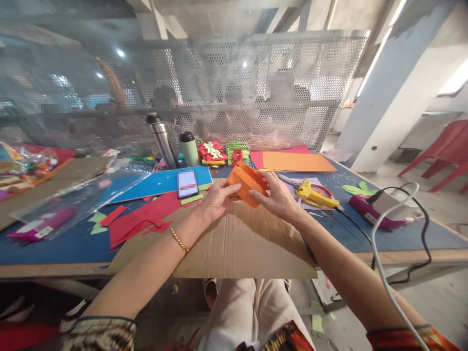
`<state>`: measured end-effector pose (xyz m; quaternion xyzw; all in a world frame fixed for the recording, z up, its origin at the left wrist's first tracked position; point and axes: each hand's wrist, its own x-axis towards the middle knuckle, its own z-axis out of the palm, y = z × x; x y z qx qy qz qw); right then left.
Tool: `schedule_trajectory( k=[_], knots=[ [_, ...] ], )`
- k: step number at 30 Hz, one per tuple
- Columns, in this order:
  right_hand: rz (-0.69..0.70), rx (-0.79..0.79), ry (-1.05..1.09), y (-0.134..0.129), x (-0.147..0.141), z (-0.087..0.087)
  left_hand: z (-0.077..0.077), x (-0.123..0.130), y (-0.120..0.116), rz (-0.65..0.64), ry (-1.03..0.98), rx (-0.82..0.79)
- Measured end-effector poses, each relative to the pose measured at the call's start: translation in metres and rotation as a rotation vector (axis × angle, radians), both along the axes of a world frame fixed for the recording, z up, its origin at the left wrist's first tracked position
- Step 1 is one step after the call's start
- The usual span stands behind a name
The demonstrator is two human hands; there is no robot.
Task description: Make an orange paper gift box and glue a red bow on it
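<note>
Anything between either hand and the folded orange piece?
Nothing visible. The left hand and right hand both grip the folded orange piece directly, over the cardboard. The yellow glue gun lies off to the right, not between them.

A bracelet of round gold-coloured beads [179,240] circles the left wrist [190,226], the brown-and-cream patterned left sleeve [102,335] has dark green edging [109,318], the red-and-orange right sleeve [409,340] a dark rim [395,330], and pale beige cloth trousers [234,312] meet a dark garment front printed in red and gold [287,339].
</note>
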<state>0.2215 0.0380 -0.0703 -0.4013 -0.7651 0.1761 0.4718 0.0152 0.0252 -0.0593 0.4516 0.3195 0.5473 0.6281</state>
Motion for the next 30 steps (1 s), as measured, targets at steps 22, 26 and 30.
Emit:
schedule_trajectory(
  k=[22,26,30],
  knots=[
    [0.175,-0.278,0.328,-0.013,0.002,0.016,0.01,-0.018,0.006,0.021,0.28,0.206],
    [0.182,-0.388,0.431,-0.018,0.002,0.022,0.01,-0.015,0.003,-0.008,0.32,0.231],
    [0.173,-0.433,0.403,-0.012,0.002,0.018,0.011,-0.014,0.001,-0.065,0.38,0.235]
  ],
)
